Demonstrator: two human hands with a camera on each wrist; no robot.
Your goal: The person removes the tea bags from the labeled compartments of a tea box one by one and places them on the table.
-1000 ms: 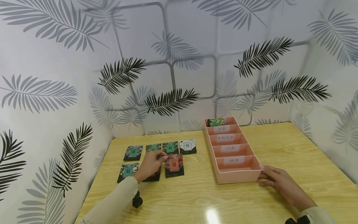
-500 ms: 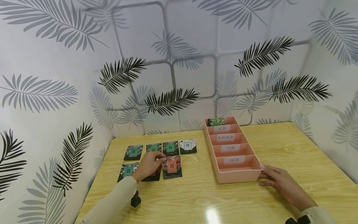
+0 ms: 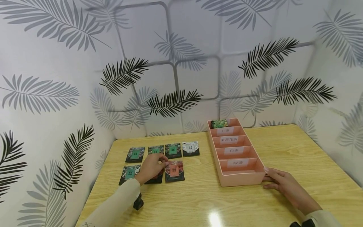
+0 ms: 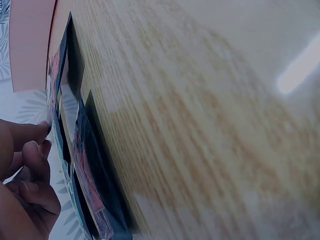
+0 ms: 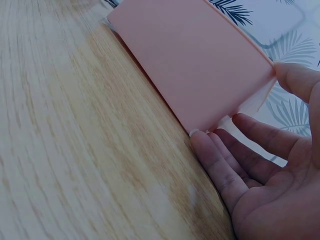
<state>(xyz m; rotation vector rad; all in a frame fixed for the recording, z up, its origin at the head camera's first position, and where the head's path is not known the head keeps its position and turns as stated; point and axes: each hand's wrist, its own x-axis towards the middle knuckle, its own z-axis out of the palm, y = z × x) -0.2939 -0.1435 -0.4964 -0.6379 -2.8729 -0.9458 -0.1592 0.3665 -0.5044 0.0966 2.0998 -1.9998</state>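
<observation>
My left hand pinches the upper left corner of a red-and-black tea sachet, which lies at the right end of the near row. In the left wrist view, thumb and finger meet at the edge of this red sachet, and a gap shows beneath part of it. Another red sachet beside it is partly covered by the hand in the head view. My right hand holds the near right corner of a pink divided box. The right wrist view shows one digit at the box's rim, the others lower on its side.
Several green-labelled sachets and a white one lie in a row behind. Another lies left of my wrist. The box's farthest compartment holds green packets; paper labels mark its dividers. A patterned wall stands behind the table.
The red sachet in my left hand has shifted slightly left and nearer to me, and lies lower. The left hand has barely moved. My right hand and the box stay in place.
</observation>
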